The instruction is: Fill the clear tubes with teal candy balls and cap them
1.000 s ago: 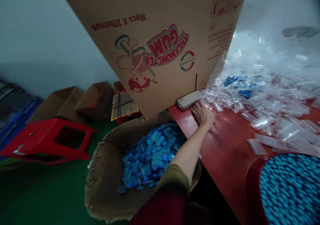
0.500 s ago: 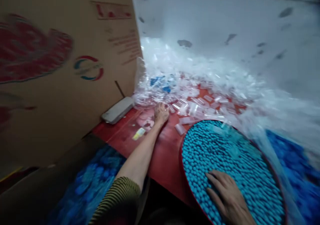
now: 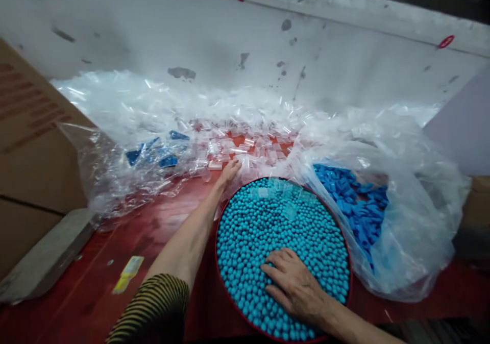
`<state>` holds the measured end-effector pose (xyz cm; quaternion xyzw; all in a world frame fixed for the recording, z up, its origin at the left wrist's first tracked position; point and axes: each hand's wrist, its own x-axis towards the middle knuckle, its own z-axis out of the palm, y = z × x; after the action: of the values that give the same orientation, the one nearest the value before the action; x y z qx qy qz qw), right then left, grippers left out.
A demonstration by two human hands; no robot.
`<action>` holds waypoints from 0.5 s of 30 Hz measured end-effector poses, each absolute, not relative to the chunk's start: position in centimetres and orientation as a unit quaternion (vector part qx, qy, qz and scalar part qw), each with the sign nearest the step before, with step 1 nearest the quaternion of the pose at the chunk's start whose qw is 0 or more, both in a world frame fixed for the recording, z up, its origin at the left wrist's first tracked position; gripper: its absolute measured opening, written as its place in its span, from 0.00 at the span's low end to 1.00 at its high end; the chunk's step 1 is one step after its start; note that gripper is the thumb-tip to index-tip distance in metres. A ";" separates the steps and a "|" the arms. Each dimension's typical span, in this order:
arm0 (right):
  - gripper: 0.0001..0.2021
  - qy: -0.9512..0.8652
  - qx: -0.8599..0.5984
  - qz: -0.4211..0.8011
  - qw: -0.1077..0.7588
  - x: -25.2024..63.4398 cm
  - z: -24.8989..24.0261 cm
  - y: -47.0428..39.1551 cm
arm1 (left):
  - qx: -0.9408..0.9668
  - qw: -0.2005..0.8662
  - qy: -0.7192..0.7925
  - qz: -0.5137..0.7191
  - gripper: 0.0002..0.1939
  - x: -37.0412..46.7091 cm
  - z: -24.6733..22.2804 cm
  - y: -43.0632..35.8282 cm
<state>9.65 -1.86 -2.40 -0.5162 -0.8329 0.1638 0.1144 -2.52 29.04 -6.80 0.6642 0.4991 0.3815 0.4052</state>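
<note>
- Left hand [image 3: 231,170]: just outside the round tub [image 3: 349,270], at its 11 o'clock, by the near edge of the scattered clear plastic sleeves [image 3: 245,149]. Fingers reach forward, close together; cannot tell whether they pinch anything. Judgement: the sleeves overlap and look slick, so one at a time, taken by an edge, should work best.
- Right hand [image 3: 293,283]: inside the tub, a little below centre toward 5 o'clock, palm down on the turquoise balls [image 3: 248,242]. Fingers bent and moderately spread; whether any balls are caught underneath is hidden. Judgement: keep the hand cupped and low (balls pushed up at the rim would probably roll over).
- Containers, again from the left. Cardboard carton [image 3: 34,129], 10 o'clock: red print on the side, interior not visible. A grey block [image 3: 49,254] lies beside its foot, 9 o'clock.
- Clear bag [image 3: 92,170], 10 o'clock: crumpled on the red table [image 3: 164,201]. Flat blue pieces [image 3: 168,160] show there (in or under the film, cannot tell).
- Round tub: red rim, filled close to the brim with the turquoise balls; a few clear film pieces [image 3: 291,211] lie on top near 12 o'clock.
- Translucent bag [image 3: 417,231], between 2 and 3 o'clock: just beside the tub, mouth gaping, small dark-blue pieces [image 3: 352,206] heaped inside.
</note>
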 end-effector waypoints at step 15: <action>0.13 -0.848 -0.476 0.124 0.197 11.9 -2.0 -1.5 | 0.834 0.295 0.393 0.251 0.18 2.7 -2.0 23.5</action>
<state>11.88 -1.51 -2.01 -0.4756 -0.8483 0.1243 0.1968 2.67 23.46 -2.01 0.8342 0.3929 0.2508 0.2946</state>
